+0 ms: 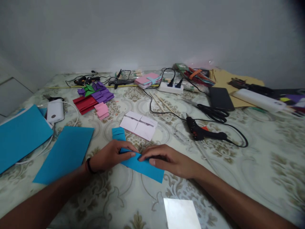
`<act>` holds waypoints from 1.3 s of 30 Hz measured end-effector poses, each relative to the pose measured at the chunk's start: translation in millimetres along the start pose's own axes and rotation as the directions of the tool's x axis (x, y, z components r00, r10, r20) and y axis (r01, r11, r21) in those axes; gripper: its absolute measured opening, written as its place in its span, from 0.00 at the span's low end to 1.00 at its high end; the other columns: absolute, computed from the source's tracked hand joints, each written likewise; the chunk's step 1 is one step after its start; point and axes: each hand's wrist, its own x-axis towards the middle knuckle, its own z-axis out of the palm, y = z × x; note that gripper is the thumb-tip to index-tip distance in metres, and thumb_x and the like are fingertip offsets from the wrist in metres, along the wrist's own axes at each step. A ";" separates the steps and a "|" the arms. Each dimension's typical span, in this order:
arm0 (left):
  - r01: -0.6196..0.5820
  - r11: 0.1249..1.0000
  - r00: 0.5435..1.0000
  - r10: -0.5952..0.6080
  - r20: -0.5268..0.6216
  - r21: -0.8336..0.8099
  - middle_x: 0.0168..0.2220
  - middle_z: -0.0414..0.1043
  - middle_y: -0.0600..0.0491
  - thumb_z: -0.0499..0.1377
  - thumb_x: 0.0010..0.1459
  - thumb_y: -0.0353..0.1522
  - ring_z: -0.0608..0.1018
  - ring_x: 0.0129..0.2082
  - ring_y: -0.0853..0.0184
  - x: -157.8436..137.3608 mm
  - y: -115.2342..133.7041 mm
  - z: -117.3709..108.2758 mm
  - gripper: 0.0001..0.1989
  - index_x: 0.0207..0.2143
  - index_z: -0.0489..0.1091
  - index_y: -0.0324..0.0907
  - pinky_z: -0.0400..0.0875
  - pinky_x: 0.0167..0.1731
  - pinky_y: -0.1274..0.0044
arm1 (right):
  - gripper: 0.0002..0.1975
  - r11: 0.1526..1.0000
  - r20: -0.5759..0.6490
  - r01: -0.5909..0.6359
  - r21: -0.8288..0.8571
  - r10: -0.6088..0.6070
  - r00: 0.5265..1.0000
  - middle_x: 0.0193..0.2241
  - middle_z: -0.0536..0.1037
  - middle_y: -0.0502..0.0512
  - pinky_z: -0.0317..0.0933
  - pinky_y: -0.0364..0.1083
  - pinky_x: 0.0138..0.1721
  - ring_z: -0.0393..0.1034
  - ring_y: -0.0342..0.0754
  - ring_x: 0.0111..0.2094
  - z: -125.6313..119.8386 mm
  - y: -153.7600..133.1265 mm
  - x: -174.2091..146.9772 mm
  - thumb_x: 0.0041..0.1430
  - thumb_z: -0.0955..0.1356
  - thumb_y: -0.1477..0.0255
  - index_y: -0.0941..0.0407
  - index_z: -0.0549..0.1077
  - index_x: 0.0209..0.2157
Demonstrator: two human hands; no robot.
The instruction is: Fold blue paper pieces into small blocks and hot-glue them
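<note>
A narrow piece of blue paper (152, 171) lies slantwise on the table in front of me. My left hand (114, 156) has thumb and fingers closed on its upper left part. Along the far edge, my right hand (169, 159) pinches the same paper with curled fingers, its thumb on the near face. Just beyond my left hand is a small folded blue paper piece (118, 134). Behind both hands sits a creased white-pink folded paper (138, 125). A larger blue sheet (66, 152) lies to the left of my left forearm.
At right rest a black glue gun (202, 130), black-handled scissors (212, 112) and a clear ruler (181, 136). Folded red paper (85, 104) and purple paper (103, 95) lie back left, near a white power bank (55, 110). A white power strip (170, 87) with cords stands behind. A white card (182, 213) lies in front.
</note>
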 end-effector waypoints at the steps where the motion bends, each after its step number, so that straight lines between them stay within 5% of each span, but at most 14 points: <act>1: -0.004 1.000 1.000 0.004 -0.003 0.001 0.38 0.84 0.50 0.62 0.65 0.36 0.81 0.36 0.64 0.2 0.7 0.2 0.11 0.42 0.81 0.40 0.72 0.37 0.77 | 0.17 1.000 0.005 0.001 -0.006 0.000 1.000 0.46 0.81 0.62 0.67 0.50 0.49 0.76 0.51 0.46 -0.1 0.0 0.0 0.72 0.66 0.62 0.59 0.81 0.50; 17: 0.010 1.000 1.000 -0.011 0.029 0.019 0.38 0.85 0.51 0.62 0.64 0.34 0.82 0.37 0.66 -0.4 3.8 3.1 0.09 0.41 0.81 0.39 0.71 0.38 0.78 | 0.15 0.998 0.017 0.035 -0.052 -0.034 0.999 0.46 0.80 0.63 0.67 0.49 0.49 0.75 0.51 0.46 0.6 -1.1 0.8 0.73 0.66 0.66 0.60 0.79 0.49; 29: -0.011 1.000 1.000 0.011 -0.022 -0.027 0.36 0.82 0.53 0.62 0.64 0.33 0.79 0.36 0.67 -1.5 2.7 1.9 0.07 0.36 0.78 0.39 0.69 0.38 0.78 | 0.22 0.995 0.032 -0.092 0.040 0.090 0.995 0.29 0.79 0.58 0.62 0.44 0.34 0.70 0.45 0.30 -2.0 4.9 -1.6 0.72 0.66 0.61 0.63 0.84 0.37; 39: 0.017 0.993 0.999 -0.020 -0.026 -0.114 0.33 0.79 0.54 0.64 0.63 0.34 0.77 0.34 0.68 -1.5 1.5 1.2 0.07 0.33 0.77 0.39 0.68 0.36 0.78 | 0.21 0.987 0.092 -0.125 0.106 0.115 0.989 0.19 0.75 0.53 0.54 0.41 0.24 0.64 0.41 0.21 -5.3 8.6 -2.1 0.66 0.69 0.63 0.62 0.79 0.23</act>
